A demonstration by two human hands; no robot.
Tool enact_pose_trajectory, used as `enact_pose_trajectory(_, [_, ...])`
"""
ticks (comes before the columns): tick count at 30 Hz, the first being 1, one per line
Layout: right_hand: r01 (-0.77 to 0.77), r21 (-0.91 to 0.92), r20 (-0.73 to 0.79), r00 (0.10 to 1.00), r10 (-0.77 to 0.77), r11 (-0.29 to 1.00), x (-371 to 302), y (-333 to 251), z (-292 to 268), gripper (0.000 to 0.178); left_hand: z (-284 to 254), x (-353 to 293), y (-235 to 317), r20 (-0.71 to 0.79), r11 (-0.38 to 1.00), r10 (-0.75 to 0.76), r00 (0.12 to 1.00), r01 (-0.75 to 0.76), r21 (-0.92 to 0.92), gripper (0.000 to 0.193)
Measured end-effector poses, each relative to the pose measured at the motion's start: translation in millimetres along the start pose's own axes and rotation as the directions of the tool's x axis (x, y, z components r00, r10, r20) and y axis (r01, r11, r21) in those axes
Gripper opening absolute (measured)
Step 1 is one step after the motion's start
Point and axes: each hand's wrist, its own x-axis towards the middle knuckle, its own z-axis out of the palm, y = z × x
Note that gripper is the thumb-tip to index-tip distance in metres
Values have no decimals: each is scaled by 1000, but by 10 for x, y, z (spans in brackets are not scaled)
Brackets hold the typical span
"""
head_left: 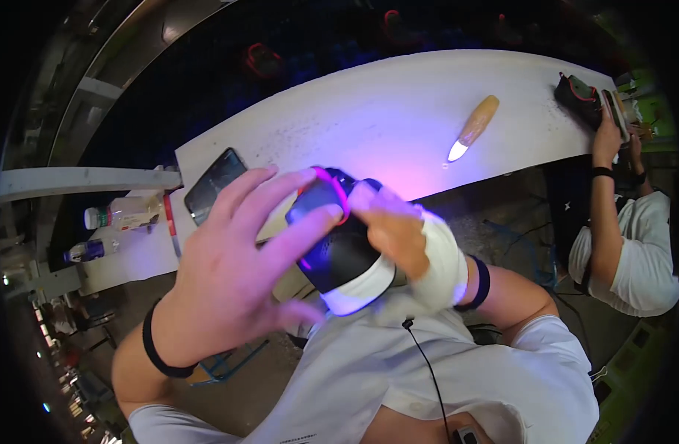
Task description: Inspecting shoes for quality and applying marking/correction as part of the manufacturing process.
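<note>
A black shoe [343,255] with a white sole edge and pink-red trim at its opening is in front of my chest, off the table's near edge. My left hand [232,251] reaches over it with fingers spread; the fingertips lie at or just above the trim, and the thumb is blurred. On the other side, my right hand [399,229] has its fingers bent against the opening and grips the shoe; its fingertips are partly blurred. White cloth, perhaps a glove cuff, wraps the right wrist [443,263]. Purple light falls on the hands and shoe.
On the white table [339,111] lie a phone [215,183] and a tan-handled tool [476,126] with a bright white tip. Two plastic bottles [132,213] are at the left. At far right a co-worker [617,244] handles a dark shoe [579,98]. A cable [428,362] hangs over my shirt.
</note>
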Motion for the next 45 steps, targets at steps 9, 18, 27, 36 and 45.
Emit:
enact_pose_trajectory(9, [-182,-196,117,971,207,964,111,257,578,98,1163,-650,209,-134,355,-645,752,140,-924,96])
enact_pose_trajectory(18, [-253,-269,91,954,286,929,91,163,664,89,1396,-617,207,-190,251,-833,519,48,-967,53])
enact_pose_trajectory(27, [228,-614,5,959,-284,756,473,292,-633,50,986,-209,362,-566,236,-585,581,-546,-804,118])
enact_pose_trajectory(36, [-160,-983,-52,722,-690,-93,3034,-376,-3078,55,1301,-334,423,-315,157,-696,646,-290,-944,84])
enact_pose_trajectory(45, [-146,-987,-143,988,56,64,3712,267,-3180,36,1442,-484,292,-159,74,-860,485,-190,-979,59])
